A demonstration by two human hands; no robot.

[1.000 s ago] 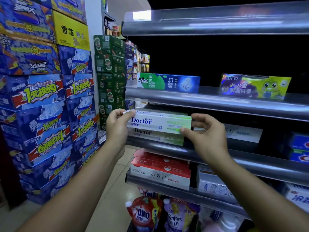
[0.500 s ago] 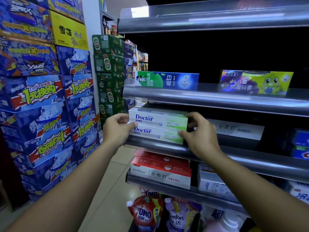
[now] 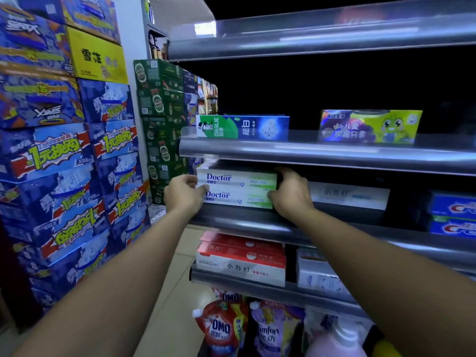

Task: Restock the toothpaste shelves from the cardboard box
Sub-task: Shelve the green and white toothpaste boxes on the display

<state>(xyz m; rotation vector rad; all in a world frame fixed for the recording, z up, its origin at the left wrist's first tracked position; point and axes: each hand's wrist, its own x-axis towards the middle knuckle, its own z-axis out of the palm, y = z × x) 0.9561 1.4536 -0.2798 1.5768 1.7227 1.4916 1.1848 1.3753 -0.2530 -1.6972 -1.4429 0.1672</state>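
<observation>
Two white-and-green Doctor toothpaste boxes lie stacked at the left end of the middle shelf (image 3: 334,229): the upper Doctor box (image 3: 238,177) on the lower Doctor box (image 3: 239,198). My left hand (image 3: 184,195) grips the stack's left end, thumb across the front. My right hand (image 3: 289,193) grips the right end, fingers curled round the upper box's corner. The cardboard box is out of sight.
A Darlie box (image 3: 242,127) and a children's toothpaste box (image 3: 369,126) stand on the shelf above. A white box (image 3: 349,194) and blue Crest boxes (image 3: 452,215) sit to the right. Red boxes (image 3: 240,258) fill the shelf below. Stacked drink cartons (image 3: 64,150) wall the aisle's left.
The upper Doctor box, held in front of the shelf a second ago, now lies pushed in on top of the lower one. Both hands followed it in and hold the stack's ends.
</observation>
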